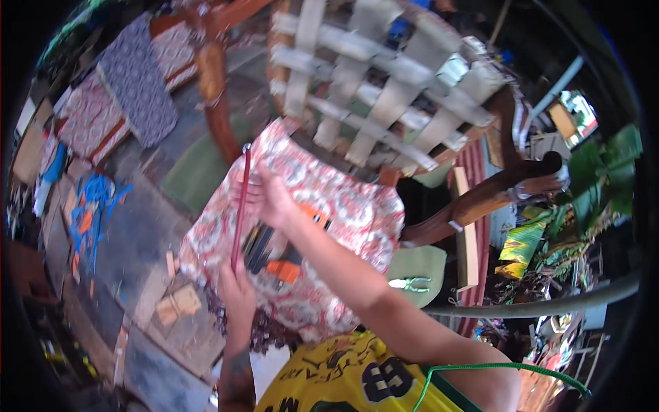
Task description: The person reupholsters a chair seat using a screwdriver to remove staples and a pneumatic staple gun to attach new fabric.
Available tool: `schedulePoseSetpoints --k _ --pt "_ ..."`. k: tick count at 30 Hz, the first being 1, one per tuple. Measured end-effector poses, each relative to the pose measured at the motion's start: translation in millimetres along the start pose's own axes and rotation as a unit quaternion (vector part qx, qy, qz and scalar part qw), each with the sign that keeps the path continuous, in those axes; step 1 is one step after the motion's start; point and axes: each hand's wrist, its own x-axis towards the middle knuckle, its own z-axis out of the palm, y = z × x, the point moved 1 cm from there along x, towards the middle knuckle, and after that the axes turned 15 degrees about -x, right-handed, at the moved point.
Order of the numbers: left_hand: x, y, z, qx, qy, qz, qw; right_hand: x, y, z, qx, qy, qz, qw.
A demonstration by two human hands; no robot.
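Observation:
A slim dark-red rod (241, 213) with a shiny tip stands slanted in front of me, above floral fabric. My left hand (237, 288) is closed around its lower end. My right hand (264, 196) is at the rod's upper half, its fingers stretched out and the rod crossing in front of them; a firm grip does not show. Beneath my arms, the red-and-white floral cloth (357, 240) covers a flat piece. On it lies an orange-and-black tool (283, 271), partly hidden by my right forearm.
A wooden chair frame with woven grey webbing (367, 82) stands ahead. Pliers (412, 283) rest on a green surface (432, 264) at right. Blue strips (93, 213) lie heaped on the floor at left, near wood blocks (178, 304). Patterned cushions (141, 82) sit far left.

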Motion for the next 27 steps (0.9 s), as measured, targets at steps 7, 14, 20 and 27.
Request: schedulePoseSetpoints --k 7,14,20,27 --pt "-39.8 -5.2 -13.1 -0.241 -0.01 -0.225 0.944 -34.6 6.7 36.4 0.029 -0.02 -0.128 0.991" --pt "51.7 72.4 -49.9 -0.366 -0.16 -0.341 0.851 -173.7 166.0 15.3 -0.341 -0.149 -0.085 0.924" --pt "10.7 42.0 -14.0 -0.216 -0.172 -0.354 0.894 -196.3 167.3 -17.3 -0.624 -0.148 -0.066 0.764" --pt "-89.3 -12.9 -25.1 -0.26 -0.086 -0.456 0.847 -203.4 138.2 -84.8 -0.791 -0.283 -0.037 0.541"
